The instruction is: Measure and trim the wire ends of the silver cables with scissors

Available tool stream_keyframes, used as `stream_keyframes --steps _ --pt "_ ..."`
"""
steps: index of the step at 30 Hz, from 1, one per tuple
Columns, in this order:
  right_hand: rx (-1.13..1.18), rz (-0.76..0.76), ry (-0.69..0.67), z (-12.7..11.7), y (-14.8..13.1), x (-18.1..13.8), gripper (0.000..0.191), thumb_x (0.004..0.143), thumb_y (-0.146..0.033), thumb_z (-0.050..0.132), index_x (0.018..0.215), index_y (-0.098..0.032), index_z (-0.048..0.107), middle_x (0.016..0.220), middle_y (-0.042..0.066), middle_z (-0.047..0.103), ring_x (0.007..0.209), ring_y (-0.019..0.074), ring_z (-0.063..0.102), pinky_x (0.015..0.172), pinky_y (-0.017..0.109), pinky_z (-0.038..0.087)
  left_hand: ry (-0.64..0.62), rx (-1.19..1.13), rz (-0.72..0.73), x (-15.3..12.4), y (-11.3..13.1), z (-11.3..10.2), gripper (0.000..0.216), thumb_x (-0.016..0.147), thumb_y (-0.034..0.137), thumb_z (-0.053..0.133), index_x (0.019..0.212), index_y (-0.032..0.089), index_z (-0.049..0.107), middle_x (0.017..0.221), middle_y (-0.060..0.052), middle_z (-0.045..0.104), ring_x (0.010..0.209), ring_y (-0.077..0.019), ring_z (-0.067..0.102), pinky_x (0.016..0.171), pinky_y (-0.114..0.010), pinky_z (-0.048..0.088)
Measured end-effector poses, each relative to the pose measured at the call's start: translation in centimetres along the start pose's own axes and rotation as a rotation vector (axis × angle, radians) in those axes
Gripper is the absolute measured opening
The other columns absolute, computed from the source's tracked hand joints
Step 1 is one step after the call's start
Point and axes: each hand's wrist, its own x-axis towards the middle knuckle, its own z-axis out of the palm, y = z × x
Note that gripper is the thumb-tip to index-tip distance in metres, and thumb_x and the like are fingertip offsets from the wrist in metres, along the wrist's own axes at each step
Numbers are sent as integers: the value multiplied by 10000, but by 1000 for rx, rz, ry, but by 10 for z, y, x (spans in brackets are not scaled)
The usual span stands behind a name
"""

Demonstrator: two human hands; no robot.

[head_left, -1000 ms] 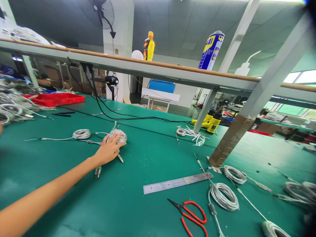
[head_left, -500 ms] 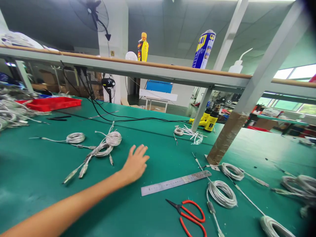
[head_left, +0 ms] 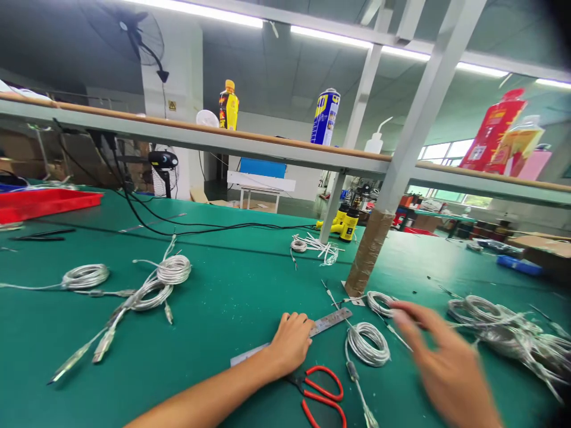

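Observation:
My left hand (head_left: 292,342) lies over the middle of a steel ruler (head_left: 332,321), its fingers curled down around it. Just in front of that wrist are red-handled scissors (head_left: 324,392), their blades partly hidden by my forearm. My right hand (head_left: 446,362), blurred by motion, hangs above the mat with fingers stretched forward and nothing visible in them. Its fingertips overlap the edge of a small coiled white cable (head_left: 379,303); whether they touch cannot be told. Between my hands lies another coiled cable (head_left: 368,343) with a plug toward me.
Tied cable coils (head_left: 173,270) lie on the left of the green table. More cables (head_left: 504,327) are heaped at the right. A taped post (head_left: 370,252) rises from the table to a shelf (head_left: 267,151) carrying bottles and a spray can. A red tray (head_left: 49,203) stands far left.
My left hand has moved right and down onto the ruler, its fingers closing over it. My right hand has come into view at the right. The view has turned right and tilted up.

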Motion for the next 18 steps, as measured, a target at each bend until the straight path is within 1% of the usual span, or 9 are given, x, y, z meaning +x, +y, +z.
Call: stream_keyframes --steps 3,4,5,7,9,11,14,16,18 --pt "-303 -86 -321 44 -5 5 347 781 -426 476 1014 -189 575 873 90 644 856 271 566 692 368 417 -21 -26 23 2 -3 -1 280 798 128 423 1051 190 526 984 -78 604 919 -225 510 797 -354 360" --pt "-404 -88 -386 56 -4 3 369 778 -412 477 1049 -177 560 874 106 647 860 290 564 691 383 402 -26 -34 34 3 -4 -1 287 795 119 423 1053 190 527 986 -76 607 920 -222 510 800 -347 357" --pt "-474 -79 -421 65 -3 1 381 778 -386 476 1084 -169 540 886 116 648 866 300 564 696 392 388 -28 -42 44 2 -6 -2 297 792 112 425 1061 187 524 996 -77 608 923 -222 509 802 -343 356" --pt "-520 -47 -484 75 3 -5 400 777 -324 458 1136 -153 500 915 129 647 876 302 569 714 404 371 -31 -58 62 1 -9 -3 315 783 100 429 1075 178 519 1018 -80 607 930 -224 505 800 -338 359" --pt "-504 -12 -525 74 11 -7 409 770 -264 423 1151 -127 483 902 138 653 862 293 581 738 411 358 -37 -74 81 -2 -13 -5 332 772 87 434 1080 177 520 1028 -76 606 928 -221 505 796 -327 365" --pt "-464 57 -538 65 22 -3 400 766 -240 381 1122 -105 501 849 142 662 834 287 593 739 401 360 -44 -89 98 -5 -17 -5 352 764 69 426 1086 176 518 1028 -74 606 922 -217 506 793 -320 372" --pt "-317 277 -515 43 39 10 389 776 -315 327 1051 -150 546 821 121 662 788 275 602 668 354 395 -55 -108 129 -5 -20 -5 391 760 40 400 1115 169 499 1049 -83 593 943 -217 498 810 -326 372" --pt "-158 412 -449 27 49 19 392 759 -392 335 1021 -206 560 846 96 653 770 262 600 627 327 411 -76 -124 169 -2 -18 -6 414 756 33 401 1132 183 489 1060 -74 591 956 -210 499 828 -322 371" --pt "-19 472 -308 12 52 26 397 719 -436 379 990 -222 574 843 92 642 774 263 590 609 322 415 -100 -142 210 1 -14 -8 435 751 38 421 1150 201 476 1067 -64 593 971 -204 504 849 -323 368"
